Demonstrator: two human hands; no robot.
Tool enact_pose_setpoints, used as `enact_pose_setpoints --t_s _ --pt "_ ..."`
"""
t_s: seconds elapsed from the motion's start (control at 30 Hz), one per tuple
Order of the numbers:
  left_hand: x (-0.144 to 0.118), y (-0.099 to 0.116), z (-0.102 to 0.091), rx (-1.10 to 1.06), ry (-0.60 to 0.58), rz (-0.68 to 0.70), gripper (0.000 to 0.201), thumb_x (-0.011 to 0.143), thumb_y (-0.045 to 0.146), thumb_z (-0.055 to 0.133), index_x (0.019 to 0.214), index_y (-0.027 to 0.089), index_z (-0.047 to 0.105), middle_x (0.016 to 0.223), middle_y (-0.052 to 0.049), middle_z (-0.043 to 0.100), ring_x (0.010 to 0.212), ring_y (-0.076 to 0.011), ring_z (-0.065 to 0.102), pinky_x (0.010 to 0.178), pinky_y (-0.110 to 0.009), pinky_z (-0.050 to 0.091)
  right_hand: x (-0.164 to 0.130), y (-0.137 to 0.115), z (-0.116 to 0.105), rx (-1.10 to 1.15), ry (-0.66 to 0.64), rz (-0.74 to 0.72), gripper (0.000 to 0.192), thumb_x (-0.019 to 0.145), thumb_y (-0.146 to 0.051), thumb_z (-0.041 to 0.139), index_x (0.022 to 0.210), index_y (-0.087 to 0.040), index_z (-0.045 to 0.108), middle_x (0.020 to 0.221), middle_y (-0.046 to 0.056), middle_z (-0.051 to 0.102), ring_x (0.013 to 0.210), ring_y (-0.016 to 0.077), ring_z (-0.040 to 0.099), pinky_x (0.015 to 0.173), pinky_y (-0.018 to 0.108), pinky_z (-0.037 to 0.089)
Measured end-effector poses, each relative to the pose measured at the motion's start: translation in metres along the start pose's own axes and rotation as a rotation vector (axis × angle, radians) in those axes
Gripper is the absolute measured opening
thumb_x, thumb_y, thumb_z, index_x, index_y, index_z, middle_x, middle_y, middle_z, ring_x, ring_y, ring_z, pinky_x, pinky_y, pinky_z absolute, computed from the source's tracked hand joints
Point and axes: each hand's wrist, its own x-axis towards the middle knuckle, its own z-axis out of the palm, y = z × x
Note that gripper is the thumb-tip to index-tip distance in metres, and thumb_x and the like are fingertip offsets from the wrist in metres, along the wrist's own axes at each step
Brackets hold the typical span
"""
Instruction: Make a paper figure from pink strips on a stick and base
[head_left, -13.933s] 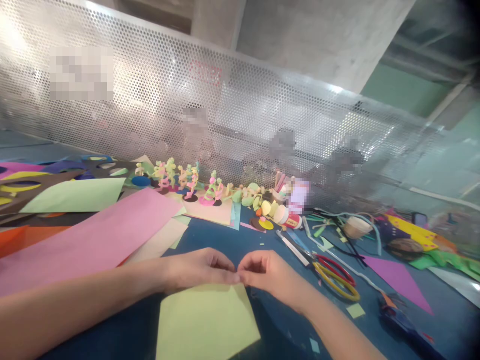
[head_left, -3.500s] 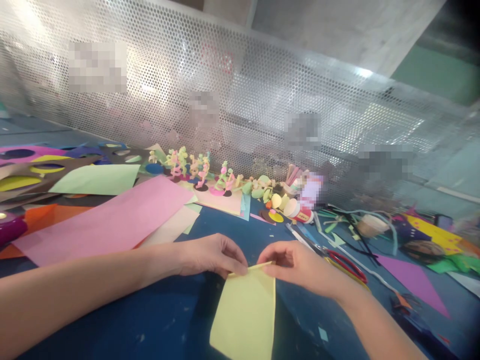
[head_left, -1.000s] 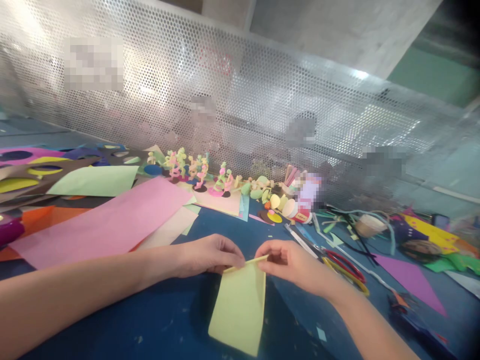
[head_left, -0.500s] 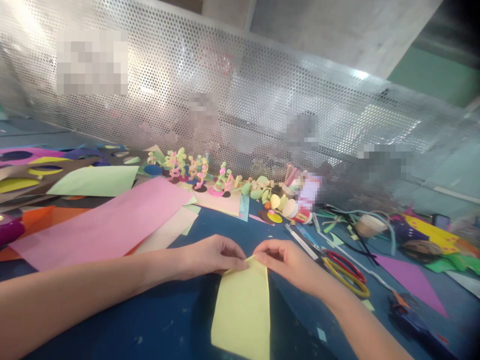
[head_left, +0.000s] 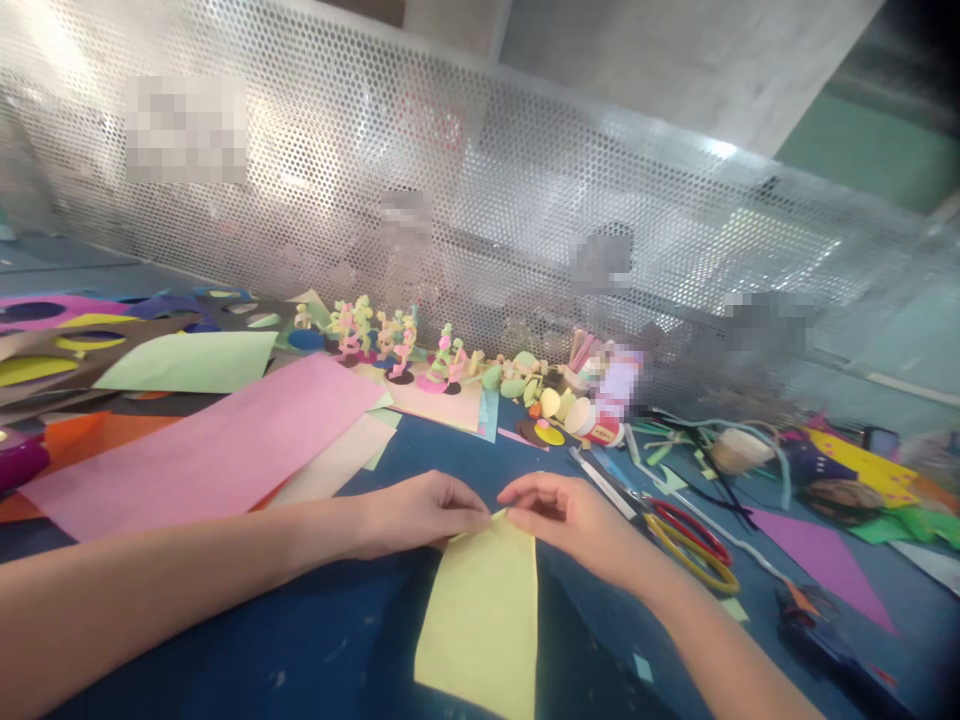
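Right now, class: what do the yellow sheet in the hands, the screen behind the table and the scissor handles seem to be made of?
Yellow sheet: thin matte paper, bending where both hands pinch its far edge.
Screen: probably sheet metal, silvery, glinting, punched with rows of round holes.
Scissor handles: likely plastic, smooth red and yellow loops.

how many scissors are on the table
1 that I can make out: the scissors with red and yellow handles lie right of the right hand. More could be buried in the clutter.
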Motion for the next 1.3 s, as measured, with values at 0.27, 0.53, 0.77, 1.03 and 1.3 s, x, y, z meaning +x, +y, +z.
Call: enact_pose_setpoints --t_s 0.27,0.53,0.77,1.03,1.3 --pt "0.002 -0.004 -0.002 0.043 0.019 0.022 0.034 0.069 0.045 0.060 0.089 0.017 0.061 0.068 0.001 0.055 0.059 -0.0102 0.047 0.055 -0.020 0.036 -0.001 -0.003 0.003 -0.061 0.037 -0.010 0.017 0.078 -0.032 0.054 0.079 -0.017 0.060 0.075 0.001 0.063 0.069 0.0136 0.056 0.063 0.024 0.044" --pt "0.001 -0.003 -0.001 0.127 0.066 0.017 0.032 0.070 0.047 0.058 0.083 0.018 0.062 0.067 0.002 0.055 0.059 -0.0110 0.048 0.054 -0.019 0.036 0.000 -0.004 0.008 -0.045 0.002 -0.031 0.016 0.077 -0.033 0.057 0.083 -0.018 0.060 0.076 0.001 0.062 0.069 0.0131 0.055 0.063 0.023 0.043" --pt "-0.001 0.000 0.000 0.089 0.078 0.006 0.034 0.074 0.047 0.052 0.086 0.017 0.063 0.065 0.002 0.054 0.057 -0.0103 0.047 0.051 -0.019 0.034 0.001 -0.001 0.010 -0.120 0.040 -0.040 0.016 0.080 -0.031 0.050 0.078 -0.018 0.059 0.072 0.001 0.061 0.067 0.0131 0.054 0.059 0.023 0.041" --pt "0.005 -0.006 -0.003 0.160 0.111 0.004 0.031 0.070 0.046 0.057 0.083 0.019 0.062 0.068 0.002 0.056 0.059 -0.0107 0.048 0.051 -0.019 0.036 0.000 -0.003 0.009 -0.107 0.023 -0.041 0.016 0.079 -0.032 0.053 0.082 -0.019 0.060 0.076 0.001 0.061 0.068 0.0133 0.055 0.061 0.023 0.043" --pt "0.002 -0.005 -0.001 0.135 0.111 -0.036 0.038 0.073 0.051 0.052 0.086 0.018 0.064 0.071 -0.001 0.058 0.060 -0.0127 0.052 0.052 -0.020 0.038 0.000 -0.003 0.010 -0.168 0.021 -0.056 0.014 0.080 -0.029 0.051 0.079 -0.018 0.060 0.076 0.001 0.063 0.070 0.0139 0.056 0.064 0.025 0.044"
